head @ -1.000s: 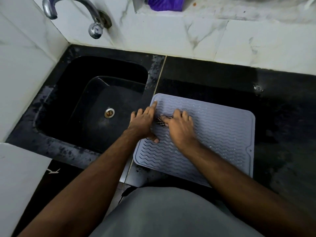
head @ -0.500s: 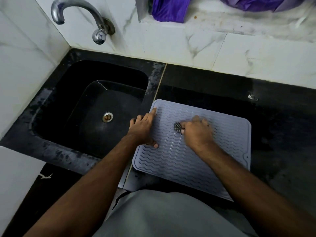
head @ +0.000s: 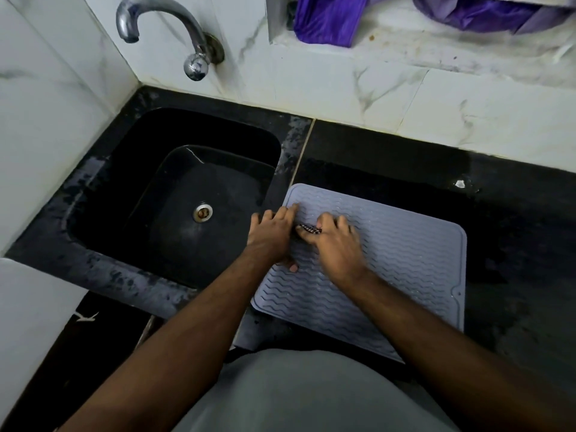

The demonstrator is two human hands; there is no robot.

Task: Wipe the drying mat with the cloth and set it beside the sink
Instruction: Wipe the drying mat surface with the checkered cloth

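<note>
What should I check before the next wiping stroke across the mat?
1. Grey wavy-ribbed silicone drying mat flat on black stone counter: ok.
2. Left hand pressing mat's left edge, fingers straight: ok.
3. Right hand gripping small checked cloth: ok.
4. Cloth contact with mat: cannot tell, mostly hidden under fingers.
5. Mat beside black sink, not overhanging basin: ok.
6. Mat's near edge on counter: cannot tell, hidden by arm and shirt.
</note>
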